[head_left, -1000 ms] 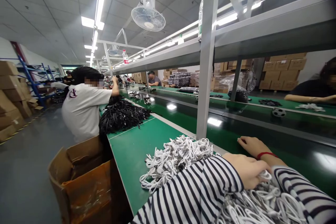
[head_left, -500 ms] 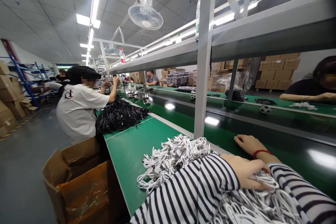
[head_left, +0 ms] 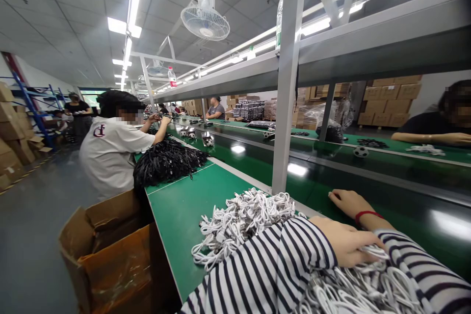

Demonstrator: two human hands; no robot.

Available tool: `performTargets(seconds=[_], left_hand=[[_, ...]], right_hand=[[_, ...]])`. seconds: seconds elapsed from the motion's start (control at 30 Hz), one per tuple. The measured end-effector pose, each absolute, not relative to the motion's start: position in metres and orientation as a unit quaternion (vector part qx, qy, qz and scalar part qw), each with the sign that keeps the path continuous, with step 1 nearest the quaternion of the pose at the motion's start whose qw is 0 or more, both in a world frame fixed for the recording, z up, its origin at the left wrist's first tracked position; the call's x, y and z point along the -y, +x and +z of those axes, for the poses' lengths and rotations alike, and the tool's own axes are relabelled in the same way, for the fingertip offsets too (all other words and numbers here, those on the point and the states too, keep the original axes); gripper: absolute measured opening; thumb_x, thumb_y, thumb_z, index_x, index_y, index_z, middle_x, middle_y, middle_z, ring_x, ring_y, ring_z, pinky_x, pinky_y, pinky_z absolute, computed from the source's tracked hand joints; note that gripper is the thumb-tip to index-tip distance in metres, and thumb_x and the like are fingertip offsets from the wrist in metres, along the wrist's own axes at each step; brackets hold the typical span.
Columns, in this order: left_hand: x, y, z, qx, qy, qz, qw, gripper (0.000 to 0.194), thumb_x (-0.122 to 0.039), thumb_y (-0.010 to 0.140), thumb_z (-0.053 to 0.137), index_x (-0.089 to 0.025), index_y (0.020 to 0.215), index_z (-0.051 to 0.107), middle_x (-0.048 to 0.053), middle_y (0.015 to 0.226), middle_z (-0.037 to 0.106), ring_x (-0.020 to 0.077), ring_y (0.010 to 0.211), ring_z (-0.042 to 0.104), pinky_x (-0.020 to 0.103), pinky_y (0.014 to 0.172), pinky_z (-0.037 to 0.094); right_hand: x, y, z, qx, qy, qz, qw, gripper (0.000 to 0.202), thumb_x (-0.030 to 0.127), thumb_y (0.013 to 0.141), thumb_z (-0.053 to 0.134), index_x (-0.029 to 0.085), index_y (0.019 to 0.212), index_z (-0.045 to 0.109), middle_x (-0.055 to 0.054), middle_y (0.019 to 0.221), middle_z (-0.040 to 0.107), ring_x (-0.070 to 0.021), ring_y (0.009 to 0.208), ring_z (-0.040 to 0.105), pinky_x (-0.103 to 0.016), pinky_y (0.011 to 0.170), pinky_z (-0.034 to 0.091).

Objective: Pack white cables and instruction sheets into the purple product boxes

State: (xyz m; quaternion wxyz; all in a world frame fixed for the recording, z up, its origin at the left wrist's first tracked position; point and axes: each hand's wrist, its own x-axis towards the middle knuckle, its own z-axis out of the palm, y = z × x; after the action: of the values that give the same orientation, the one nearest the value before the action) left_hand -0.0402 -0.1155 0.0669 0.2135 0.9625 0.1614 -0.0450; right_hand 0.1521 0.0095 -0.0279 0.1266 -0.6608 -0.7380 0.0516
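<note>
My left hand [head_left: 355, 243] reaches in from a striped sleeve and curls its fingers over a white USB cable [head_left: 375, 251]. Beneath it spreads a heap of coiled white cables [head_left: 353, 289], partly covered by my forearms. Just beyond, my right hand [head_left: 351, 205], with a red band at the wrist, lies palm down on the dark green conveyor belt [head_left: 320, 196]. Its fingers look loosely stretched, with nothing seen in them. Another pile of white cables [head_left: 246, 221] sits on the green table [head_left: 184, 221], left of my hands.
A grey post [head_left: 285, 108] rises at the table's edge. Black cables [head_left: 169, 159] lie before a co-worker [head_left: 110, 152] at left, beside an open carton [head_left: 117, 270]. Football-patterned balls [head_left: 360, 151] ride the belt. Another person [head_left: 449, 117] sits across.
My left hand has shifted slightly right over the cables; my right hand stays put. The far ball has moved left, the nearer ones slightly right. The co-worker at left has lowered their hands.
</note>
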Motion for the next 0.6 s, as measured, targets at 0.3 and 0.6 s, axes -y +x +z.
performTargets(seconds=[0.3,0.6], left_hand=[[0.117,-0.037,0.074,-0.200,0.952,-0.090,0.211,0.052,-0.023,0.084,0.035,-0.017,0.135,0.025,0.010,0.131,0.040,0.0219,0.100,0.054,0.026,0.066,0.046],[0.127,-0.047,0.080,-0.241,0.961,0.026,0.136,0.045,-0.048,0.089,0.029,-0.019,0.122,0.038,0.008,0.110,0.056,0.0236,0.090,0.057,0.030,0.060,0.044]], right_hand=[[-0.009,0.151,-0.027,0.736,-0.663,0.054,0.125,0.037,0.041,0.085,0.033,0.022,0.077,0.063,-0.010,0.082,0.069,-0.0261,0.079,0.063,-0.031,0.060,0.041],[-0.010,0.152,-0.030,0.730,-0.665,0.065,0.143,0.036,0.041,0.084,0.035,0.022,0.082,0.065,-0.009,0.084,0.070,-0.0253,0.080,0.063,-0.030,0.061,0.041]])
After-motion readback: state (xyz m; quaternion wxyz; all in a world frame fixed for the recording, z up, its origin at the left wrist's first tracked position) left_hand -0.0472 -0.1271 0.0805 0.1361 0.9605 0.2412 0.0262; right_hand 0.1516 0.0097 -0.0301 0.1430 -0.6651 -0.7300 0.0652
